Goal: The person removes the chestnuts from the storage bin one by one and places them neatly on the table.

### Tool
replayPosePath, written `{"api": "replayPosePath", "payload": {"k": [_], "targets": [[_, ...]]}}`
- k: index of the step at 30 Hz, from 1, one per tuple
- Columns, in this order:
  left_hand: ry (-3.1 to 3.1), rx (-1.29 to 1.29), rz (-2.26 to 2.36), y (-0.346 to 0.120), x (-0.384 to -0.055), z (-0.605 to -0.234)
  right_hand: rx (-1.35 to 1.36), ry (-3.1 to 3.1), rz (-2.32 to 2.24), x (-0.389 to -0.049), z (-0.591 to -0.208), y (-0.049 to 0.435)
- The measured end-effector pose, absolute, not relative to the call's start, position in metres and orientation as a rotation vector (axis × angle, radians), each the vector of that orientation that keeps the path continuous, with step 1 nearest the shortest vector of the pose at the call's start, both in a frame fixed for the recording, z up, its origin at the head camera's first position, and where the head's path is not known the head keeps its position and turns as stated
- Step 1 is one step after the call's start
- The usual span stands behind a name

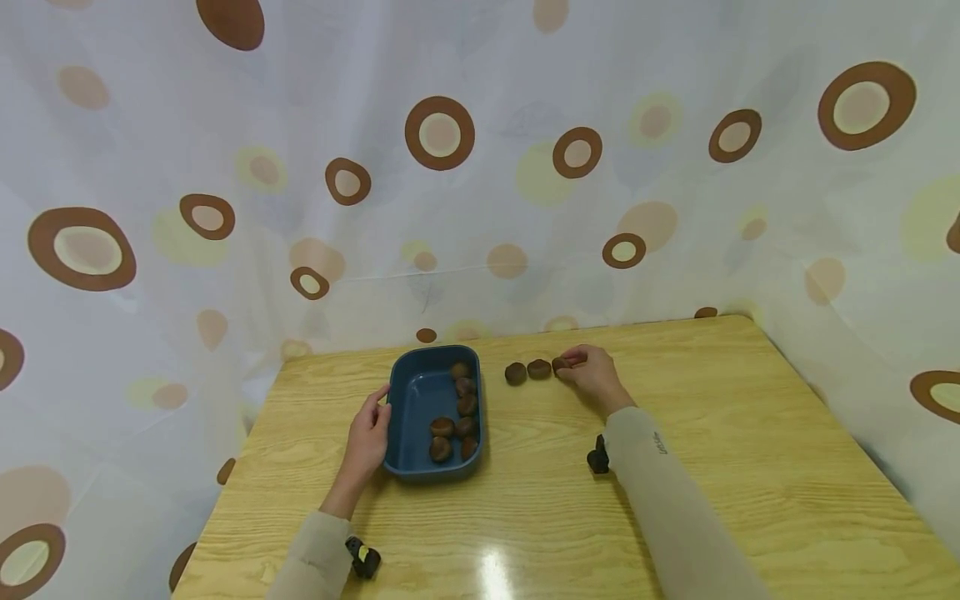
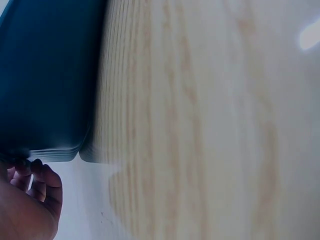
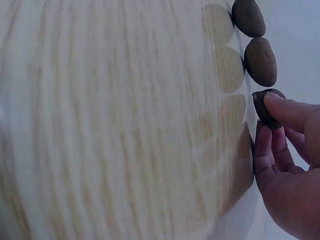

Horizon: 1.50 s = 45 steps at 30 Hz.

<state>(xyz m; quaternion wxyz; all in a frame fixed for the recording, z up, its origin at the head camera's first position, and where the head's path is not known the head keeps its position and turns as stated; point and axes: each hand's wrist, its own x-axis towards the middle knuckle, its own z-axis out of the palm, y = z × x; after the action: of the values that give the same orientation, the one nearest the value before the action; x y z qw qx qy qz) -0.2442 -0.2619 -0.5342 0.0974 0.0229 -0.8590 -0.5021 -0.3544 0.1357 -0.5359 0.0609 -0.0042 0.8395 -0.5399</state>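
Observation:
My right hand [image 1: 596, 375] pinches a brown chestnut [image 3: 268, 107] between thumb and fingers, low over the wooden table. It is at the right end of a short row, beside a middle chestnut [image 1: 539, 368] and a left one [image 1: 515, 373]. My left hand [image 1: 367, 433] holds the left side of a dark blue rectangular bin [image 1: 433, 477]. Its bent fingers [image 2: 51, 181] meet the bin wall in the left wrist view. Inside the bin, several chestnuts [image 1: 467, 405] lie along the right side and near corner.
The light wooden table [image 1: 540, 517] extends to the right and front of the bin. A white curtain [image 1: 495, 208] with brown and yellow circles hangs behind the table and along its sides.

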Motion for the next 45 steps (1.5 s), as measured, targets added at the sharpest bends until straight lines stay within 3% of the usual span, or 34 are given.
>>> {"api": "replayPosePath", "payload": {"k": [45], "targets": [[-2.547,0.064,-1.476,-0.2633,-0.2453,-0.5367,-0.040,2.625,-1.539,-0.3557,-0.5452,0.1324]]}}
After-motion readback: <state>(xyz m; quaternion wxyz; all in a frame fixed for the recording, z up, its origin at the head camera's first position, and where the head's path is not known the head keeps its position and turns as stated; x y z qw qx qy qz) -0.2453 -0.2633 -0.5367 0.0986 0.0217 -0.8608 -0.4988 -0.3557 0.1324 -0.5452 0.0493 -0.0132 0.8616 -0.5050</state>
